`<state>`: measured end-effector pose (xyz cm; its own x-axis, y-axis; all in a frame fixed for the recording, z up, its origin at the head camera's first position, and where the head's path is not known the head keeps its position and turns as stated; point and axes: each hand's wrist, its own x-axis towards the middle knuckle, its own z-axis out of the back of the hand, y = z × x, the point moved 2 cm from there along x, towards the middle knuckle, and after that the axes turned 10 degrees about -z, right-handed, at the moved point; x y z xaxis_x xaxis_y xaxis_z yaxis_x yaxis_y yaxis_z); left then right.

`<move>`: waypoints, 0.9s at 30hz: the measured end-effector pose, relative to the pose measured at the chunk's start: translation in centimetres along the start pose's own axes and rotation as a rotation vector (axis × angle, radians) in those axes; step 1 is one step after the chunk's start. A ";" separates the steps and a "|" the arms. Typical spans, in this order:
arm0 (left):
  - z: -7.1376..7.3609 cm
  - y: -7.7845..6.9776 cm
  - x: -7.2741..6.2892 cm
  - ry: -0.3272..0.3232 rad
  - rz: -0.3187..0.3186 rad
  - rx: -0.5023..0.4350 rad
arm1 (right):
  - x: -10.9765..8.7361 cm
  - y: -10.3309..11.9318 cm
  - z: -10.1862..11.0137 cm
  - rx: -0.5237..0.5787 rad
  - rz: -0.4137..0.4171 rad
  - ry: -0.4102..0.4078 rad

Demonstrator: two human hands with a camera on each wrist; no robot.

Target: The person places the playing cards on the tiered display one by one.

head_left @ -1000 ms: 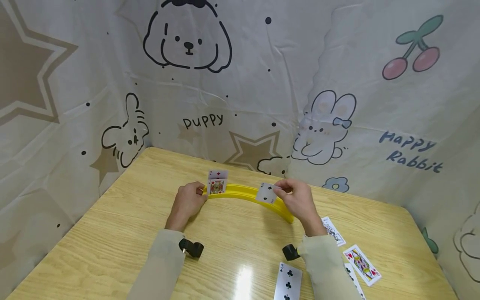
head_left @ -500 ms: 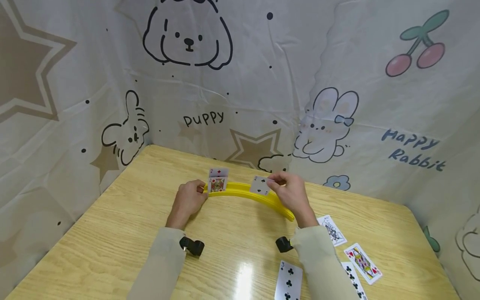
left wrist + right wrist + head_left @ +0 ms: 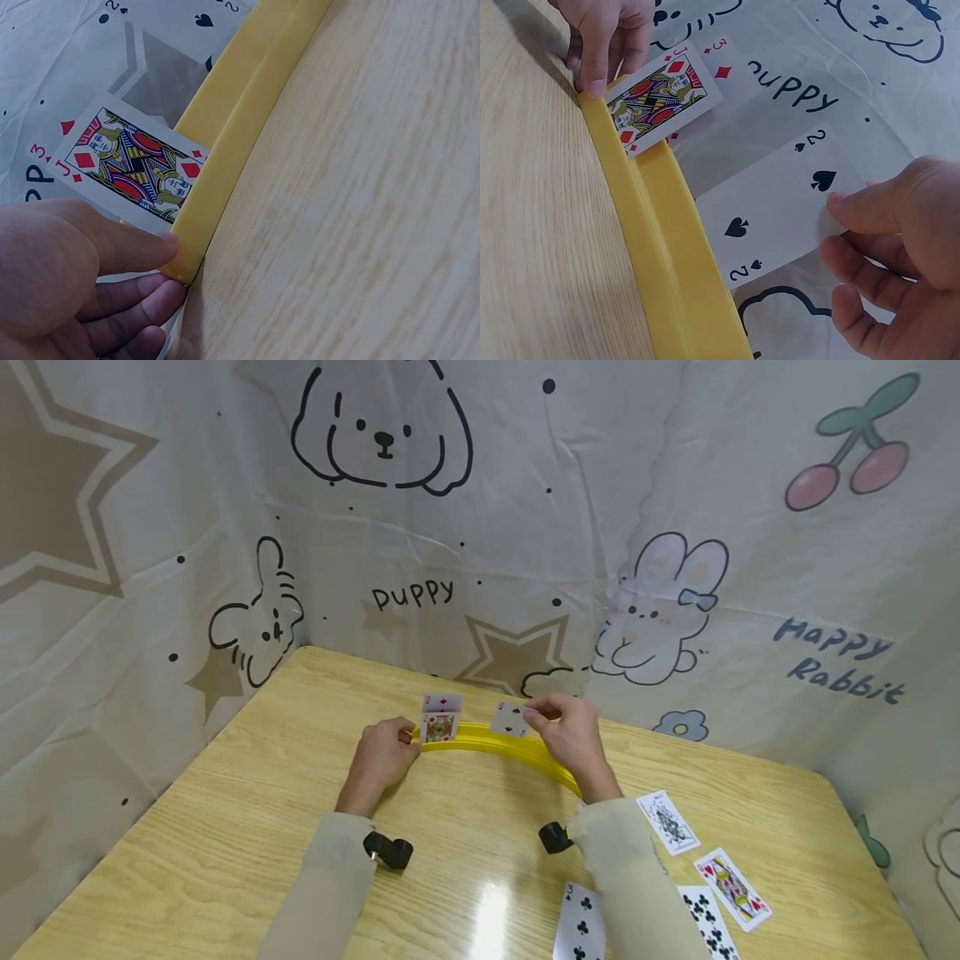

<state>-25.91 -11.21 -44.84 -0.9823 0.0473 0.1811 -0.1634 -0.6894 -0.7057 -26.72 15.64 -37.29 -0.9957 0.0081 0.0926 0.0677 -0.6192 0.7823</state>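
A yellow curved card holder point(image 3: 517, 748) lies on the wooden table. My left hand point(image 3: 382, 758) grips its left end, thumb on the front face in the left wrist view. Close to that hand, a jack of diamonds point(image 3: 440, 727) stands in the holder, with a three of diamonds point(image 3: 442, 701) behind it, partly covered. Between thumb and fingers my right hand point(image 3: 572, 739) pinches the right edge of a two of spades point(image 3: 772, 214). This card is tilted at the holder's rear edge; whether its lower edge sits in a groove, I cannot tell.
Face-up cards lie to the right: a joker-like card point(image 3: 668, 822), a queen of hearts point(image 3: 732, 889), a clubs card point(image 3: 705, 914) partly under the sleeve, and a three of clubs point(image 3: 581, 927) near the front. A printed cloth point(image 3: 510, 527) hangs behind the table.
My right hand has carried the two of spades leftward and farther back along the holder. The left hand keeps its grip on the holder's left end.
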 end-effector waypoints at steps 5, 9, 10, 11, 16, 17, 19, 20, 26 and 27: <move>-0.1 0.1 0.1 0.003 0.000 -0.002 | 0.2 0.1 -0.4 0.006 -0.001 0.000; 0.0 0.1 0.0 0.004 0.003 0.000 | 0.3 0.4 -0.5 0.001 0.018 -0.011; 0.0 0.1 0.0 0.002 0.001 0.002 | 0.4 0.4 -0.5 0.002 0.023 -0.013; 0.1 0.1 0.0 0.001 -0.002 0.006 | 0.4 0.5 -0.5 0.003 0.027 -0.014; 0.0 0.1 0.0 0.004 0.006 0.008 | 0.6 0.7 -0.8 0.006 0.033 -0.008; 0.0 0.1 0.1 0.006 0.011 0.007 | 0.7 0.7 -0.9 0.005 0.032 -0.007; 0.0 0.0 0.0 0.009 0.020 0.003 | 0.7 0.8 -1.0 0.004 0.030 -0.004; 0.0 0.1 0.1 0.010 0.022 0.003 | 0.7 0.8 -1.1 0.003 0.027 -0.002; 0.0 0.0 0.1 0.003 0.018 0.009 | 1.0 0.8 -1.5 -0.003 0.025 0.005; 0.0 0.0 0.1 0.000 0.016 0.010 | 1.0 0.8 -1.6 -0.003 0.027 0.006</move>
<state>-25.96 -11.18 -44.84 -0.9848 0.0357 0.1701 -0.1465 -0.6970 -0.7019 -27.77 13.92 -37.54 -0.9938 -0.0130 0.1101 0.0942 -0.6215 0.7778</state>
